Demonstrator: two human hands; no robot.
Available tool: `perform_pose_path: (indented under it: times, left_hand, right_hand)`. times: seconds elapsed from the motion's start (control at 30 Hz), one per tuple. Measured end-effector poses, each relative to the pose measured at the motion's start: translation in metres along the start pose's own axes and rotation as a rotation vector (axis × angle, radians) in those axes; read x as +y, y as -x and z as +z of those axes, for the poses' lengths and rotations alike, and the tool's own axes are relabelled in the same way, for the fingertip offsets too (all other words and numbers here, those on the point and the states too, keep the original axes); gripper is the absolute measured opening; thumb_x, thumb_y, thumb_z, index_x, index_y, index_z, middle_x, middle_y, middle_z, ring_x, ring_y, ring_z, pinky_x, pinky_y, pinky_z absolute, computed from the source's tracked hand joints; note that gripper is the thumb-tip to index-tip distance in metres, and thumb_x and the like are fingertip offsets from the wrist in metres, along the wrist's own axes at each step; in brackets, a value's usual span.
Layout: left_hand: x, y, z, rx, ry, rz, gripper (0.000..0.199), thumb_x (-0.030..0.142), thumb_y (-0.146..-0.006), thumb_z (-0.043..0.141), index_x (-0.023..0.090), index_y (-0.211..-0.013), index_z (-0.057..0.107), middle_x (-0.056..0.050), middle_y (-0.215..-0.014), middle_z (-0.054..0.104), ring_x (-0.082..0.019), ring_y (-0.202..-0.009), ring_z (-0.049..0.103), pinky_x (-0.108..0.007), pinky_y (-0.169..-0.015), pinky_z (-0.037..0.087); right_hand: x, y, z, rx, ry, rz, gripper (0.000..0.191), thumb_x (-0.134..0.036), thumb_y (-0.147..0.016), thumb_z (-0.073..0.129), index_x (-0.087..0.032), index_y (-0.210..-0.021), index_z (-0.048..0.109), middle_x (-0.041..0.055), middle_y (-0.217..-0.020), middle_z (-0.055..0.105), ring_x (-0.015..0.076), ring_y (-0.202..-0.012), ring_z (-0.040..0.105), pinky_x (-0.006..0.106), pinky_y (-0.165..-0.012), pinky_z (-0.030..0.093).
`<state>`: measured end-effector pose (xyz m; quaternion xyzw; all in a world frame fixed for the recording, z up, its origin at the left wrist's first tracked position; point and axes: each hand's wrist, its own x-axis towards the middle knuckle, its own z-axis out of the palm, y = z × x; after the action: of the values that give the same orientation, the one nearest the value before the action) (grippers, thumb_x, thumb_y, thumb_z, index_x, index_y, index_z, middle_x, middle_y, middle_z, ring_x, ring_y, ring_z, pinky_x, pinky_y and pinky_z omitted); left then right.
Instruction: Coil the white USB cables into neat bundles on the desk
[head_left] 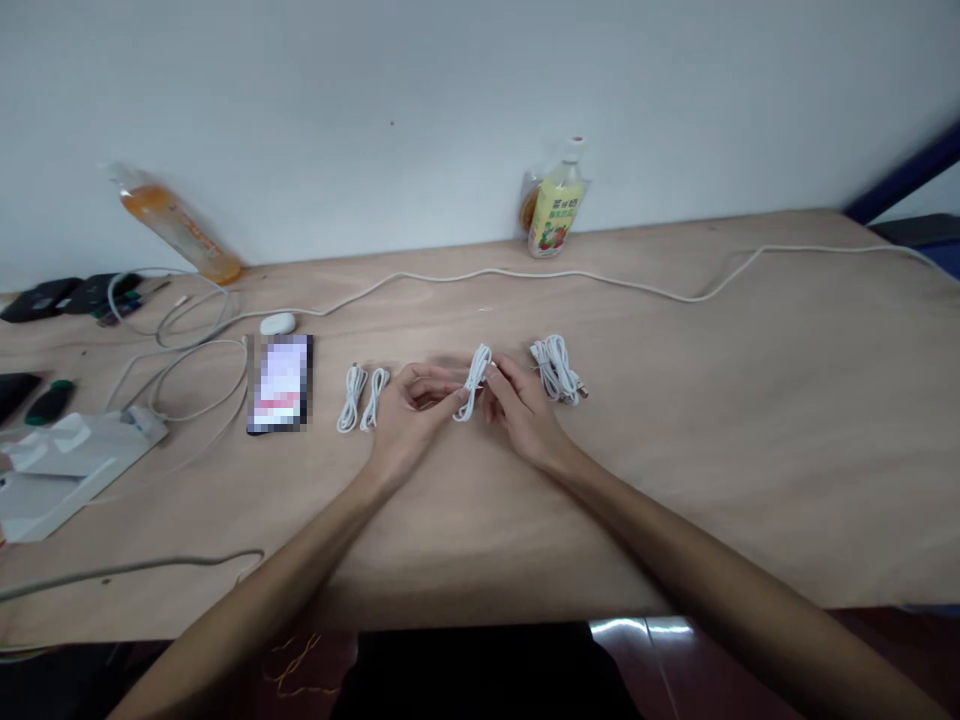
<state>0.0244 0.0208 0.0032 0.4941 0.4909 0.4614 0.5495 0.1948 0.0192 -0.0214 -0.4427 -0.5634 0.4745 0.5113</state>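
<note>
A coiled white cable [474, 380] is held upright between my two hands, just above the wooden table. My left hand [417, 405] pinches its lower left side between thumb and fingers. On the upper right side, the thumb and fingers of my right hand [517, 405] close on the same bundle. Two more coiled white cables lie left of my left hand: one farther out [351, 398], and a slimmer bundle [374, 400] close by the fingers. Beyond my right hand rests a thicker group of coiled white cables [556, 369] with a metal plug end showing.
A phone [280, 384] and a white earbud case [278, 323] lie to the left. Along the back runs a long white cord [487, 272]. A yellow-labelled bottle [557, 205] and an orange drink bottle [180, 228] stand by the wall. White packaging [75, 470] sits far left.
</note>
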Motion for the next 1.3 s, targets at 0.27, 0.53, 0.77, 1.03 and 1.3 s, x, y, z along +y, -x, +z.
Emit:
perform_pose_path:
  times: [0.27,0.53,0.77,1.03,1.3]
  left_hand:
    - [-0.012,0.0,-0.005,0.04,-0.103,0.118,0.034,0.033,-0.076,0.089,0.021,-0.097,0.065,-0.004,-0.09,0.081,-0.021,-0.09,0.079,-0.037,-0.089,0.062]
    - [-0.017,0.002,-0.008,0.064,-0.172,0.196,0.018,0.035,-0.086,0.08,0.021,-0.092,0.07,-0.004,-0.09,0.08,-0.021,-0.088,0.077,-0.034,-0.084,0.057]
    - [-0.013,0.007,-0.004,-0.119,0.095,0.066,0.028,0.039,-0.085,0.086,0.018,-0.101,0.077,-0.007,-0.1,0.086,-0.022,-0.095,0.08,-0.034,-0.089,0.062]
    - [-0.014,0.005,-0.004,-0.235,0.146,0.023,0.031,0.044,-0.087,0.088,0.019,-0.106,0.087,-0.006,-0.1,0.087,-0.023,-0.095,0.079,-0.035,-0.093,0.061]
    - [-0.018,0.002,-0.005,-0.306,0.194,0.006,0.035,0.044,-0.086,0.091,0.019,-0.109,0.087,-0.009,-0.106,0.088,-0.025,-0.099,0.081,-0.039,-0.103,0.059]
  right_hand:
    - [0.003,-0.007,-0.006,-0.03,-0.074,0.111,0.042,-0.064,-0.097,0.065,-0.023,-0.086,0.065,-0.0038,-0.066,0.057,0.0126,-0.054,0.049,0.026,-0.049,0.037]
    - [0.002,-0.008,-0.009,0.02,-0.136,0.23,0.038,-0.061,-0.089,0.075,-0.023,-0.087,0.07,-0.0021,-0.07,0.063,0.0112,-0.051,0.047,0.025,-0.043,0.035]
    - [-0.001,-0.008,-0.01,-0.033,-0.138,0.182,0.04,-0.062,-0.088,0.078,-0.022,-0.086,0.074,-0.0043,-0.065,0.058,0.0102,-0.049,0.045,0.025,-0.046,0.037]
    - [-0.002,-0.007,-0.013,-0.087,-0.159,0.137,0.044,-0.066,-0.091,0.077,-0.022,-0.093,0.081,-0.0045,-0.064,0.054,0.0098,-0.052,0.041,0.026,-0.049,0.032]
    - [-0.002,-0.008,-0.012,-0.1,-0.204,0.163,0.041,-0.062,-0.085,0.084,-0.023,-0.099,0.082,-0.0045,-0.068,0.055,0.0108,-0.056,0.042,0.027,-0.052,0.035]
